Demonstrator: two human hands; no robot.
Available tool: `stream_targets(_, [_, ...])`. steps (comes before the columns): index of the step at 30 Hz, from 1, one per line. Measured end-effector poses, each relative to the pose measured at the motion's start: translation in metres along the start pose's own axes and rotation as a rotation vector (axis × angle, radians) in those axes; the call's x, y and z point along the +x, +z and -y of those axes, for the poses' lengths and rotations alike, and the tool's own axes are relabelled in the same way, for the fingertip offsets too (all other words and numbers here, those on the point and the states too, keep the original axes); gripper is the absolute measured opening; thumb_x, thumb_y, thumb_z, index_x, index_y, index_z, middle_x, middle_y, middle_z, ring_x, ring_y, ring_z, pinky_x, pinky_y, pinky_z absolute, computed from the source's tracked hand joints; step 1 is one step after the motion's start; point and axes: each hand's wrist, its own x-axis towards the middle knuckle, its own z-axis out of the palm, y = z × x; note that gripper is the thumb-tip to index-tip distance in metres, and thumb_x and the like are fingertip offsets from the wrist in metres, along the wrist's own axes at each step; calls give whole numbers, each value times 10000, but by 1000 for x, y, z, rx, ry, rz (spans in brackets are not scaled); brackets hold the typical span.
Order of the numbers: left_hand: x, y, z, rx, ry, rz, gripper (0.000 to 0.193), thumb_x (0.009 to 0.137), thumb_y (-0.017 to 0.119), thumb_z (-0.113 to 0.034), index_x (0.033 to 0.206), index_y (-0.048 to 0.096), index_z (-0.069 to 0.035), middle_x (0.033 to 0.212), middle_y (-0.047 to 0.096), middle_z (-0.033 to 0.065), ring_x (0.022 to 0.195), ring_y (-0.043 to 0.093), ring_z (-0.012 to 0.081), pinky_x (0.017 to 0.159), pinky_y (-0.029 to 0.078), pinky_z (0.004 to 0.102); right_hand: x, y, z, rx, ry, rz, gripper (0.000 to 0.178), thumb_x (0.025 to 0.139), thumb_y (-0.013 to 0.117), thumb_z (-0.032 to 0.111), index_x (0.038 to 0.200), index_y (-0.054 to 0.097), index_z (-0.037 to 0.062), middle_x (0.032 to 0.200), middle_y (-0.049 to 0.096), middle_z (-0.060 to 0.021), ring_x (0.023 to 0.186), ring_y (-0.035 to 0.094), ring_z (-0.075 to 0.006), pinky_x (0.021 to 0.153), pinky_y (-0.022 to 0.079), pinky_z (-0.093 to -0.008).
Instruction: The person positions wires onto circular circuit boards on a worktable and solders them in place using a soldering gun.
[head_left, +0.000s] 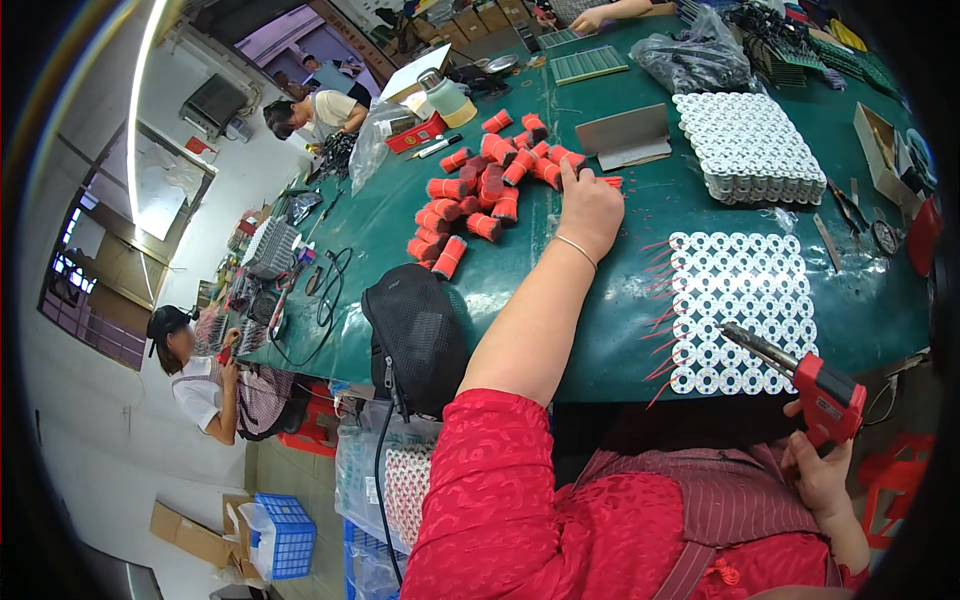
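My left hand [592, 208] reaches across the green table beside a pile of red wire bundles [490, 185]. Its fingers are curled, and red wire ends [613, 182] stick out at its right side; the fingers hide most of them. In my right hand [815, 475] is a red and black soldering gun [832, 400], its metal tip pointing left over a panel of white ring-shaped circuit boards [742, 312]. Short red wires [660, 340] stick out along the panel's left edge, with more loose red wires lying farther back.
A stack of similar white panels [750, 150] stands behind, next to a bent metal plate [625, 138]. A black mesh pouch [415, 335] lies left of my forearm. Pliers [848, 212] rest at the right. Co-workers [325, 115] sit around the table's far and left sides.
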Motion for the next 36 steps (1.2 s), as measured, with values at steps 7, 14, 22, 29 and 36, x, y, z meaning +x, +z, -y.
stream_targets(7, [-4,1,-1,-1,-19,-34,154,821,582,-111,794,716,-41,793,670,114,877,602,287,1090,285,654,-2,0,-1,-43,-8,-6,490,897,599,-45,1355,440,26,1186,607,-146,612,581,-75,517,495,-213])
stream_targets(14, [-6,-7,-4,-34,-6,-145,114,819,587,-118,811,700,-107,796,646,89,880,603,293,1035,346,615,-5,-5,-9,-93,-53,26,490,912,540,-49,1369,394,48,1230,559,-154,565,549,-79,481,472,-215])
stream_targets(22, [-7,-29,-9,-182,-45,-312,82,793,597,-103,831,669,-115,852,631,80,877,584,302,997,376,568,-7,6,5,-30,-15,2,489,897,595,-43,1356,444,26,1188,608,-143,628,581,-73,532,499,-214])
stream_targets(29, [-26,-78,-36,-453,-75,-380,116,805,568,-52,845,653,-120,789,603,71,778,597,283,934,424,495,-6,3,4,-34,-29,6,484,901,591,-42,1357,446,30,1191,606,-145,616,576,-73,522,496,-215])
stream_targets(36, [-71,-145,-80,-747,-22,-261,94,780,662,-58,822,670,-141,772,592,33,822,609,254,1003,392,522,-14,-1,8,-35,4,-9,482,898,576,-52,1356,445,18,1190,604,-147,609,574,-77,514,486,-219])
